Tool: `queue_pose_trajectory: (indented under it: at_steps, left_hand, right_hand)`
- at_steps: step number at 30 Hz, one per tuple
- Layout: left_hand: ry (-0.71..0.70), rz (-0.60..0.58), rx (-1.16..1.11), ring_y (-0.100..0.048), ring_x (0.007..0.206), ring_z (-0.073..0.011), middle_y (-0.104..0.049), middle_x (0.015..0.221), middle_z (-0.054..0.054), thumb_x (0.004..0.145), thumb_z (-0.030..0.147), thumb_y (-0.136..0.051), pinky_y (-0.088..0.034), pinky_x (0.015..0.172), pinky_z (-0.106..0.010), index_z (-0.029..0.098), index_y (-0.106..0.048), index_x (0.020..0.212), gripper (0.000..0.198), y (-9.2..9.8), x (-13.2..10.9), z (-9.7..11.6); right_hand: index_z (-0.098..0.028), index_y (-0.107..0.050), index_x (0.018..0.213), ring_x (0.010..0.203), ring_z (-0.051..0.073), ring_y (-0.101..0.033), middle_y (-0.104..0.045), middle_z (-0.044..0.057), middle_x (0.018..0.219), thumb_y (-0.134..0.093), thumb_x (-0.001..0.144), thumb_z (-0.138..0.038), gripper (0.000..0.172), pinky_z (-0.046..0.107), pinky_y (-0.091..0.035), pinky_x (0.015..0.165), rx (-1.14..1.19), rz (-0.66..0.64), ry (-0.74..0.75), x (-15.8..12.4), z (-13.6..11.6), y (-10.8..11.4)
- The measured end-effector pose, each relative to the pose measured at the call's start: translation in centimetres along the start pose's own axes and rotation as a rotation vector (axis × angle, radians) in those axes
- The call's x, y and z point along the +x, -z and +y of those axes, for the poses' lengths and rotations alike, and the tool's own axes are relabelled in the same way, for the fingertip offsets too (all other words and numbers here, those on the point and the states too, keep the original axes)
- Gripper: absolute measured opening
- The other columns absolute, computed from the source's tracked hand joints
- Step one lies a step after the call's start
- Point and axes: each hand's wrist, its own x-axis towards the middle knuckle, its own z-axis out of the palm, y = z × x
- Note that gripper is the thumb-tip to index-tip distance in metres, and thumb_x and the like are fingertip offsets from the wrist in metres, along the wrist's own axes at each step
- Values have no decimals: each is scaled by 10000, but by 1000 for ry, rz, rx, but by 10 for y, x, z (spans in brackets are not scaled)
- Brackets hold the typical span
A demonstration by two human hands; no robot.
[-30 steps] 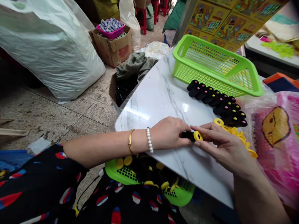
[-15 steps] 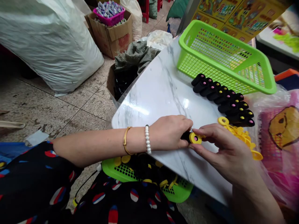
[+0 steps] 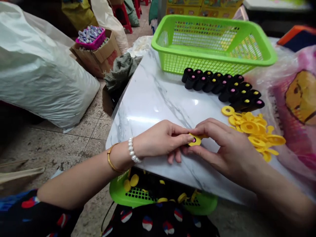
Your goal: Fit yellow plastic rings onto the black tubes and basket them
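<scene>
Two bare hands work at the edge of a marble-look tabletop (image 3: 153, 98) — the left hand (image 3: 160, 138) and right hand (image 3: 229, 151) pinched together on a yellow plastic disc (image 3: 195, 141), its dark centre showing. Light and stiff by the look of it, the disc is best held by its rim. Loose yellow discs (image 3: 251, 130) lie to the right, near black cylinders (image 3: 222, 87) dotted pink and yellow, below a green mesh basket (image 3: 212, 61).

Passage for the hands runs over the marble tabletop (image 3: 153, 98), from the left hand (image 3: 160, 138) to the green basket (image 3: 212, 42). Right of the right hand (image 3: 227, 148), a heap of yellow discs (image 3: 254, 130) obstructs travel. Rows of black spools (image 3: 222, 87) stand beyond it, before the basket. A plastic bag (image 3: 296, 75) borders the tabletop's right side. A second green basket (image 3: 123, 187) sits below the near edge.
</scene>
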Motion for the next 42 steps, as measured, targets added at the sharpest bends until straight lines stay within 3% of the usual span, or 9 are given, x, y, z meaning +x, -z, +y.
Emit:
queue_pose_trajectory:
  at_steps: [5,10,17,20,25,30,37,40,42]
  left_hand:
    - [10,3,-15,-616,532,-81,-659,636,-12,954,229,-517,-518,519,-179,133,-657,1196,296,0,1,-3]
    - [-124,17,1,-602,511,-84,-631,665,-8,941,332,-540,-504,455,-171,129,-589,1281,400,-1,-3,-13]
    - [-229,243,227,-521,464,-66,-563,685,67,766,359,-754,-419,434,-172,189,-523,1315,620,-8,-5,-23]
    - [-322,344,358,-509,526,-66,-590,743,43,731,356,-789,-441,500,-185,189,-578,1262,595,-9,-4,-26]
    - [-542,466,616,-557,680,-109,-626,840,-19,779,343,-755,-477,655,-242,214,-704,1129,376,-9,-1,-30]
    - [-615,354,770,-568,705,-126,-626,824,-30,865,295,-622,-465,648,-235,181,-672,1163,323,-13,3,-28]
    - [-603,288,826,-605,788,-156,-666,868,-43,857,215,-582,-472,710,-263,161,-661,1059,224,-11,14,-23]
    - [-623,267,842,-627,898,-177,-689,1022,-69,838,258,-644,-485,775,-285,157,-611,1130,310,-9,15,-25]
    - [-600,264,838,-631,837,-167,-698,987,-57,822,325,-692,-482,732,-273,158,-596,1150,380,-6,15,-25]
  right_hand:
    - [-202,-557,947,800,206,-597,-583,66,914,-609,882,-261,102,299,-471,621,-33,36,-11,-4,-2,-7]
    - [-197,-562,975,739,164,-578,-570,43,874,-603,890,-237,102,281,-480,625,76,26,-24,-1,-3,-5]
    - [-255,-551,1226,820,175,-649,-650,51,1016,-666,821,-212,423,329,-557,742,229,-70,-92,-3,6,15]
    - [-250,-555,1219,886,187,-676,-670,62,1051,-605,872,-226,351,340,-573,791,339,-16,-181,-7,11,22]
    - [-198,-644,1008,791,189,-707,-707,67,912,-646,874,-352,205,311,-596,718,584,-7,-325,-6,19,28]
    - [-184,-659,935,611,124,-619,-646,12,742,-774,760,-355,270,232,-528,556,743,-132,-402,1,22,25]
    - [-226,-571,1006,572,91,-453,-504,-45,696,-676,840,-427,281,185,-360,457,593,-288,-465,16,21,15]
    - [-223,-531,1079,509,81,-441,-510,-54,696,-666,843,-449,354,188,-339,414,649,-302,-468,15,21,14]
    - [-221,-493,1188,452,76,-415,-483,-74,650,-630,864,-480,437,193,-326,389,719,-312,-465,13,24,13]
